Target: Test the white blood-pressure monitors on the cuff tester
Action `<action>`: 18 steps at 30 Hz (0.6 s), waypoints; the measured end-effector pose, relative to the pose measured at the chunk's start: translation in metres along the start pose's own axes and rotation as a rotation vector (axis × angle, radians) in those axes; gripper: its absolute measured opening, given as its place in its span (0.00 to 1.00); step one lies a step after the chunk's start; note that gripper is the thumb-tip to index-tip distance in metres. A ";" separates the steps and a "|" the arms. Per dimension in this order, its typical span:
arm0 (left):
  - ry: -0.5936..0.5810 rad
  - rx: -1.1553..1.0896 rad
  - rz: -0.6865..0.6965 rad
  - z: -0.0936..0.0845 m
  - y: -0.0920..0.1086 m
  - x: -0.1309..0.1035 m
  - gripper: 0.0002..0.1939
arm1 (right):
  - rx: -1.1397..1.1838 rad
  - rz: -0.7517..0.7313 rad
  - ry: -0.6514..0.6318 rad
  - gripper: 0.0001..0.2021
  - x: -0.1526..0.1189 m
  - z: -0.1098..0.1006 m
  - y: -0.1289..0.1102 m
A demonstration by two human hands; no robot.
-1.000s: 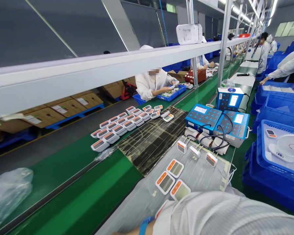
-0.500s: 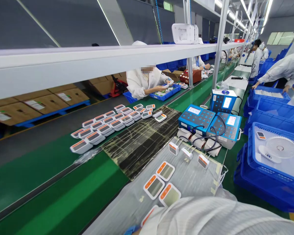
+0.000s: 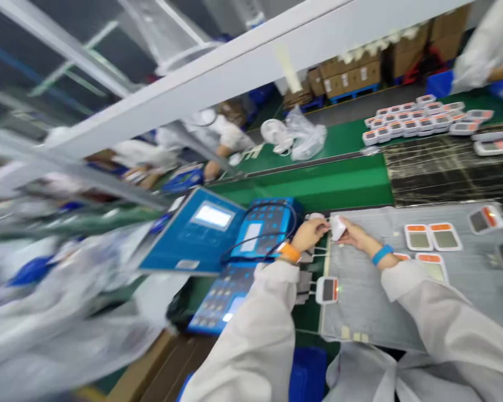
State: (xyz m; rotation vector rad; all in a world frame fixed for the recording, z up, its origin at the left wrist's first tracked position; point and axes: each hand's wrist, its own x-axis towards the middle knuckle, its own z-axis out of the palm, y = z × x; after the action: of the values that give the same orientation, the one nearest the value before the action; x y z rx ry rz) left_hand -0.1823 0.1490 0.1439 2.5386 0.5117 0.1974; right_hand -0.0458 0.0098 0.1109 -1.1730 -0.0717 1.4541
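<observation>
My right hand (image 3: 352, 233), with a blue band at its wrist, grips a small white device (image 3: 337, 228) seen edge-on. My left hand (image 3: 312, 233), wearing an orange-strapped watch, is pinched at that device's left side, on what looks like its white cable (image 3: 328, 225); the plug itself is too small to make out. Below my hands, a white device with a grey screen and orange strip (image 3: 327, 290) is joined to cables and shows a green light. To the right of my right hand lie matching devices (image 3: 445, 237) on the grey mat (image 3: 373, 307).
Blue test boxes (image 3: 209, 223) with black cables stand left of my hands. Rows of devices (image 3: 411, 121) sit across the green belt (image 3: 318, 187), near a clear plastic bag (image 3: 308, 137). A white shelf (image 3: 218, 78) crosses overhead. Co-workers sit at the far side.
My view has swung left and down. Both my hands are now in view at the mat's left edge, holding a device and its cable; before, mostly a white sleeve showed.
</observation>
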 end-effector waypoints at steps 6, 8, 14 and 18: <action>0.003 -0.023 -0.024 0.028 -0.015 0.009 0.04 | 0.052 0.000 -0.010 0.18 0.029 -0.014 0.017; 0.008 -0.052 -0.005 0.032 -0.017 0.011 0.03 | 0.043 -0.010 -0.011 0.18 0.029 -0.017 0.016; 0.027 -0.129 -0.007 0.034 -0.022 0.009 0.03 | 0.041 -0.042 0.015 0.16 0.031 -0.012 0.018; 0.009 -0.156 -0.026 0.034 -0.022 0.009 0.03 | 0.016 -0.071 0.078 0.14 0.031 -0.008 0.021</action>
State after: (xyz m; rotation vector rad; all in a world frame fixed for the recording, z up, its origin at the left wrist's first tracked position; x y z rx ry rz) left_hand -0.1728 0.1530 0.1037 2.3791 0.5120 0.2307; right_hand -0.0484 0.0230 0.0753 -1.2012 -0.0471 1.3426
